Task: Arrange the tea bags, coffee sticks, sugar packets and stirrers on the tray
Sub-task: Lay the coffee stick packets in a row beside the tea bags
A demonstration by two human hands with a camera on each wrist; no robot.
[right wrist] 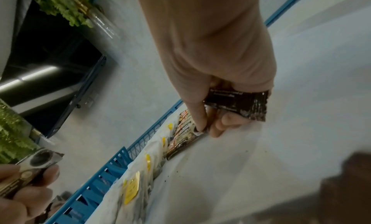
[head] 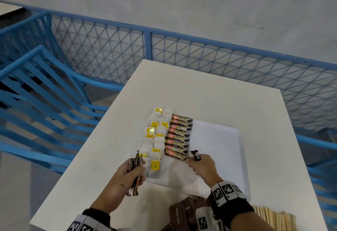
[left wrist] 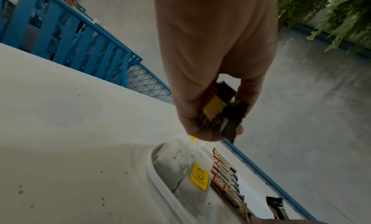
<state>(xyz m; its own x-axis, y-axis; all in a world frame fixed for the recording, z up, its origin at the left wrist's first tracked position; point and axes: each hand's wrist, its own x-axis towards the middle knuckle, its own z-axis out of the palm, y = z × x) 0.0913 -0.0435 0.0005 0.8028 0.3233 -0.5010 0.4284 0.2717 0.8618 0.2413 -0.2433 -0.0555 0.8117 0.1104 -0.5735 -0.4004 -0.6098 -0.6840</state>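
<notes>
The right hand (right wrist: 212,65) pinches a dark coffee stick (right wrist: 240,105), forefinger touching the nearest stick of the coffee row (right wrist: 180,137); tea bags (right wrist: 138,184) toward seven o'clock.

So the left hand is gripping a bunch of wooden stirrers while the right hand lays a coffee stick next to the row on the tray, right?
Not quite. The left hand grips a bunch of coffee sticks, not wooden stirrers; the head view shows this. The stirrers lie untouched on the table's near edge. The rest holds: the right hand holds a coffee stick beside the row on the tray.
</notes>
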